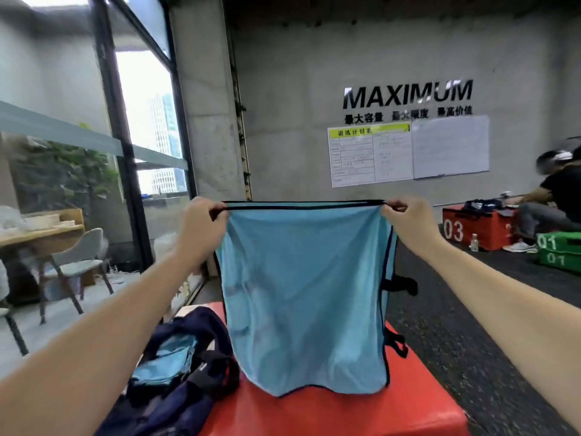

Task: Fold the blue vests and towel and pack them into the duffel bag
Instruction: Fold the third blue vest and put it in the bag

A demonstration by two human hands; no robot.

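A light blue vest (306,294) with dark trim hangs stretched in the air in front of me. My left hand (202,228) grips its top left corner and my right hand (408,220) pinches its top right corner. Its lower hem hangs just above the red padded box (345,413). A dark navy duffel bag (182,369) lies open on the box at the lower left. Folded light blue cloth (166,360) shows inside it.
A grey chair (78,262) and a wooden table (37,231) stand at the left by the glass wall. At the far right a person (553,199) sits near red (474,228) and green (559,250) boxes. Dark floor runs along the right.
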